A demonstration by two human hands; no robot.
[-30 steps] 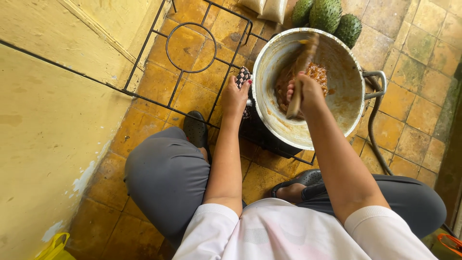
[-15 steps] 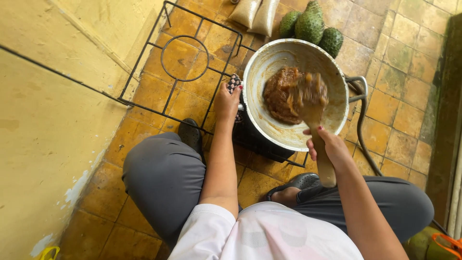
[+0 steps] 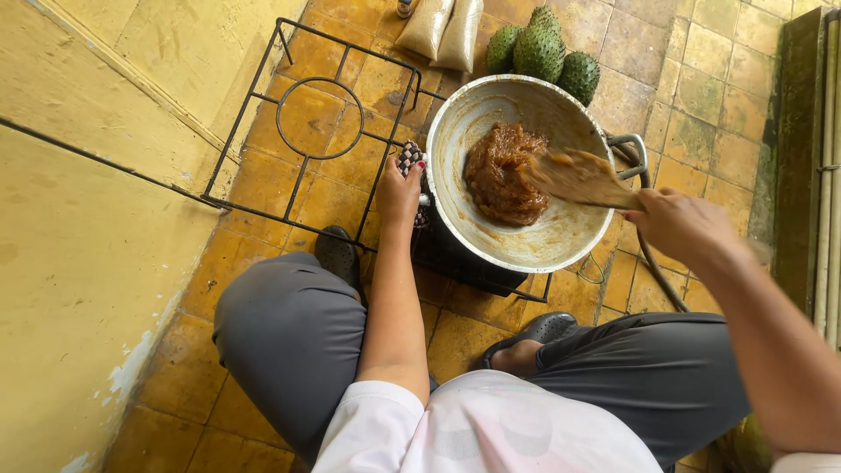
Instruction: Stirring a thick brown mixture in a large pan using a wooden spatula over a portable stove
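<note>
A large metal wok (image 3: 491, 236) sits on a low burner in front of me, with a lump of thick brown paste (image 3: 501, 172) inside. My left hand (image 3: 399, 190) grips the wok's left handle through a checkered cloth (image 3: 408, 158). My right hand (image 3: 681, 224) holds the handle of a wooden paddle (image 3: 574, 178), whose paste-smeared blade lies over the wok beside the brown lump. I crouch on a tiled floor, knees apart, in grey trousers and dark clogs.
A black wire stove frame (image 3: 308, 123) lies on the orange tiles to the left. Three green spiky fruits (image 3: 541, 51) and two filled bags (image 3: 442, 31) lie behind the wok. A hose (image 3: 653, 267) runs off to the right. A yellow wall (image 3: 79, 219) rises on the left.
My right hand has swung out from over the wok to its right side, drawing the paddle through the paste. The brown lump now sits gathered at the wok's middle. The left hand stays on the handle.
</note>
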